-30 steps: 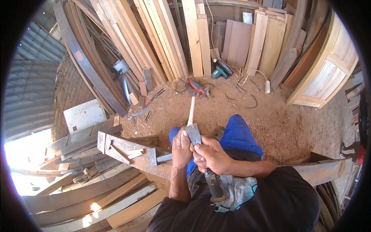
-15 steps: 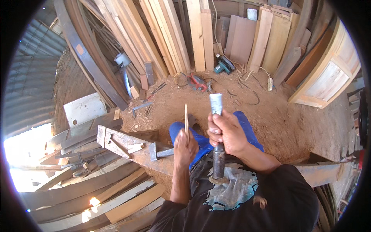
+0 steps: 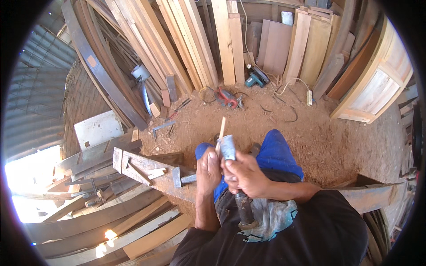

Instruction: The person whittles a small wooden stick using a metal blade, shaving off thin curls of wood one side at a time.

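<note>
My left hand is closed around a thin wooden stick, whose upper end points up past the fingers. In my right hand is a wide chisel, gripped near its metal part. Its flat blade lies against or just beside the stick; I cannot tell whether they touch. The dark, thick handle slants down toward my shirt. To the left of my left hand, a hammer rests on a wooden bench plank, beside a few small wood pieces.
Ahead on the sawdust-covered ground lie a red power tool, a teal power tool and a metal square. Boards lean at the back, with a panelled door on the right. Stacked planks fill the lower left.
My right hand has swung the chisel left and down, so its blade is now at the stick. The stick has tilted slightly to the right.
</note>
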`<state>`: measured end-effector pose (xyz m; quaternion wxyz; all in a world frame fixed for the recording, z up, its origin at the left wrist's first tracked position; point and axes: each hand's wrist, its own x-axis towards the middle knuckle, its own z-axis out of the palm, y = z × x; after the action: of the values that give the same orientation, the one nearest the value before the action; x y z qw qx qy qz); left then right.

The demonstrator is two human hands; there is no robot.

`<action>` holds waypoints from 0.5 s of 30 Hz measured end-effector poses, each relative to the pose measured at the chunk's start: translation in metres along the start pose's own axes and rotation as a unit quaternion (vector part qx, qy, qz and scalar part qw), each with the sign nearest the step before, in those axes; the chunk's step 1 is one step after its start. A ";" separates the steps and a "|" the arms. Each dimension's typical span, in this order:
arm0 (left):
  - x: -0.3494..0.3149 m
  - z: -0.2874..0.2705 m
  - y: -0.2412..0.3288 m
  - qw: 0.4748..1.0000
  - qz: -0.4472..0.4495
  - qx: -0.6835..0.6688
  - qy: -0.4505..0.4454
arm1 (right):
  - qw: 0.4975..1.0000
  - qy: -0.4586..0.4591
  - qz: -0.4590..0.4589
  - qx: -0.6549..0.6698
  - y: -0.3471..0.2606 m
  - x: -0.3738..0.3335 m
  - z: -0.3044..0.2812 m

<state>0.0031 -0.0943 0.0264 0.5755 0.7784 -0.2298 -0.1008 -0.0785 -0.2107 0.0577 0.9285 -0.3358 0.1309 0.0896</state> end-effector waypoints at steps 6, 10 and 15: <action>-0.066 -0.003 -0.051 0.990 -0.111 -0.058 -0.059 | 0.980 0.059 -0.149 -0.118 -0.051 -0.017 -0.020; -0.044 0.003 -0.037 0.995 -0.056 -0.081 -0.032 | 0.966 0.067 -0.134 -0.212 -0.049 0.021 -0.046; -0.030 0.012 -0.038 0.993 -0.019 -0.100 -0.067 | 0.939 0.082 -0.189 -0.276 -0.037 0.037 -0.050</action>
<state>-0.0186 -0.0811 -0.0167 0.6315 0.7129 -0.2419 -0.1856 -0.0426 -0.2681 0.0317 0.7849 -0.6040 0.1111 -0.0827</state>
